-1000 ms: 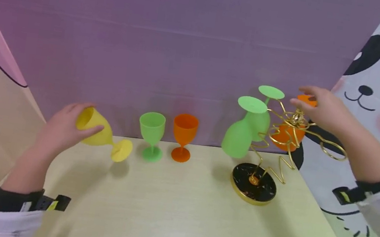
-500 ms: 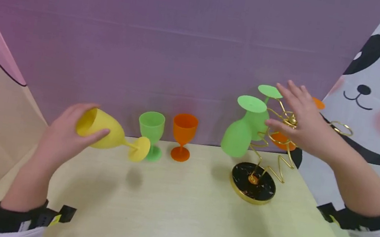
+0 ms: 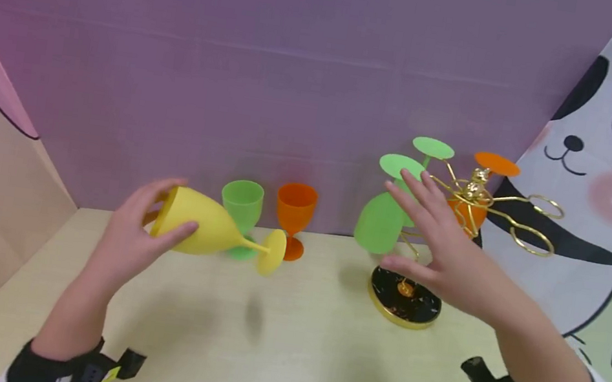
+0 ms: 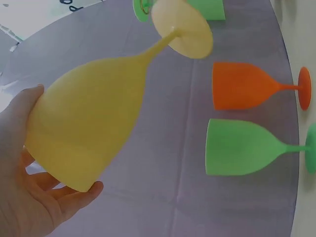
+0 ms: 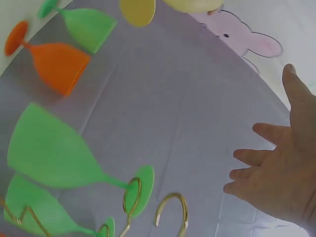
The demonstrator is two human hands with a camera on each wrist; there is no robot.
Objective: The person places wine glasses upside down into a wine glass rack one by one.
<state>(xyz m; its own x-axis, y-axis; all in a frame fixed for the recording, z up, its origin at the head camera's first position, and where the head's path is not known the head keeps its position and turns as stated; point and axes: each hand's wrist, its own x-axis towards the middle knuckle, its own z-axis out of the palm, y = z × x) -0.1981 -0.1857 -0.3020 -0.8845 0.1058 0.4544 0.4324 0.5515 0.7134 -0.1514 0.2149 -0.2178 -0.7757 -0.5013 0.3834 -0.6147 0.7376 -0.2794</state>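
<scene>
A yellow goblet [image 3: 201, 223] lies tilted on its side in the air, its bowl end gripped by my left hand [image 3: 138, 233] with the foot pointing right. In the left wrist view the thumb and fingers hold the goblet [image 4: 91, 116] near the rim. My right hand [image 3: 439, 249] is spread, fingers straight and holding nothing, in front of a gold wire goblet rack [image 3: 475, 190] on a round black base [image 3: 414, 301]. Upside down on the rack hang two green goblets [image 3: 378, 224] and an orange goblet [image 3: 496, 163]. The right hand partly covers the rack's stem.
A green goblet [image 3: 242, 198] and an orange goblet [image 3: 296, 206] stand upright at the table's back edge, the green one partly behind the yellow goblet. A purple cloth [image 3: 228, 75] hangs behind the pale table [image 3: 284, 344]. A panda-print cloth [image 3: 591, 211] is at the right.
My left hand has carried the yellow goblet to the right, its foot now overlapping the standing goblets. My right hand has moved left and down from the rack's top, its fingers spreading.
</scene>
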